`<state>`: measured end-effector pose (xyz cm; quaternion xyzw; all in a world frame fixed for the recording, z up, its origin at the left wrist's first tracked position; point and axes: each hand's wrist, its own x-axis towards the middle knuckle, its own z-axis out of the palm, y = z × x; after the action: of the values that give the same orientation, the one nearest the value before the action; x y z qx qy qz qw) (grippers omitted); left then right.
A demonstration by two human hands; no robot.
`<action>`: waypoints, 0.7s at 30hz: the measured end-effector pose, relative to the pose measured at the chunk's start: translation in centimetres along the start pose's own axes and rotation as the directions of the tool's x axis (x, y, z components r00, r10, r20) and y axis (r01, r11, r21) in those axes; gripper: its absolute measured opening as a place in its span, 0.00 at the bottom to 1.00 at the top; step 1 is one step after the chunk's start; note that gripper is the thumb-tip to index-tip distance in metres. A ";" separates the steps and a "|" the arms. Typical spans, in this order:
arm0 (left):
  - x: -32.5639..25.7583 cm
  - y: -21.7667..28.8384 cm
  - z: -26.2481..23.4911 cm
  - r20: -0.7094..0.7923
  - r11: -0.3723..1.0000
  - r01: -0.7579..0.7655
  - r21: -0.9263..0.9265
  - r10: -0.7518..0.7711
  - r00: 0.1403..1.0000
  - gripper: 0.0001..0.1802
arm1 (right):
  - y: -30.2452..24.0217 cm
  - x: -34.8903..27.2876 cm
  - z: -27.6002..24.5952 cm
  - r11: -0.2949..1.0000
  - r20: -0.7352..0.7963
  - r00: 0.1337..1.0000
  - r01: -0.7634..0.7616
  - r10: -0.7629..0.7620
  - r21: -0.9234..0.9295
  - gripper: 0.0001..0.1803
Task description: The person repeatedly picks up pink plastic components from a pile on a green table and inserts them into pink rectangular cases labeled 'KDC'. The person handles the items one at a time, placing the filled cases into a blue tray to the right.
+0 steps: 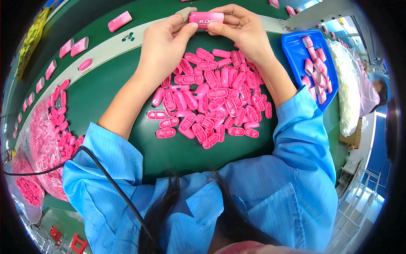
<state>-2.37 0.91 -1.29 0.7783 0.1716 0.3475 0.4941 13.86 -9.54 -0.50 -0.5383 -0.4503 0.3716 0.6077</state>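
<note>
Between both hands, over the pale rail at the table's far edge, is a small glossy pink casing (206, 18) with white lettering on its face. My left hand (167, 40) pinches its left end with thumb and fingers; one finger wears a beige cover. My right hand (243, 31) grips the right end, thumb on the near face and fingers behind. Under and between my forearms lies a heap of pink oval end caps (211, 93), many with their hollow side up. Whether a cap sits in the casing's end I cannot tell.
Pink casings (120, 21) lie spaced along the green belt beyond the rail (101, 54). At right, a blue tray (291, 57) holds several casings. Clear bags (36, 139) spill caps at left. A black cable (112, 180) crosses my left sleeve. Another person (370, 91) is far right.
</note>
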 end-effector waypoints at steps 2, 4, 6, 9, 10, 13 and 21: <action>-0.6 0.5 0.0 0.000 0.977 -0.008 0.212 0.008 1.000 0.18 | -0.2 -0.3 0.9 1.000 -0.018 1.000 0.007 -0.007 0.016 0.16; -0.9 1.1 0.0 -0.008 0.918 0.053 0.393 -0.054 0.998 0.15 | -0.7 -0.5 1.8 0.995 -0.085 0.995 0.054 -0.060 -0.078 0.16; -0.8 1.4 0.2 0.024 0.906 -0.037 0.421 0.029 0.999 0.20 | -1.2 -0.9 2.4 0.981 -0.117 0.990 0.058 -0.081 -0.185 0.14; 0.2 0.4 0.2 0.051 0.902 -0.143 0.408 0.134 0.990 0.24 | -0.9 0.4 1.6 0.957 -0.100 0.989 0.076 -0.108 -0.280 0.12; 0.7 0.0 0.7 0.017 0.894 -0.198 0.403 0.209 0.978 0.24 | -0.2 1.4 0.4 0.982 -0.094 0.995 0.020 -0.038 -0.186 0.12; 1.9 1.0 1.2 0.036 0.878 -0.187 0.441 0.191 0.981 0.20 | 0.7 4.4 -2.9 0.973 -0.076 0.990 -0.128 0.115 -0.191 0.14; -0.3 1.0 -1.1 0.376 0.821 -0.321 0.472 0.141 0.916 0.12 | -0.7 8.1 -4.4 0.696 -0.265 0.964 -0.183 -0.011 -0.694 0.22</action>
<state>-3.44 1.02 -0.20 0.9445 0.0792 0.2125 0.2376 20.58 -3.50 1.37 -0.7940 -0.4533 0.1261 0.3850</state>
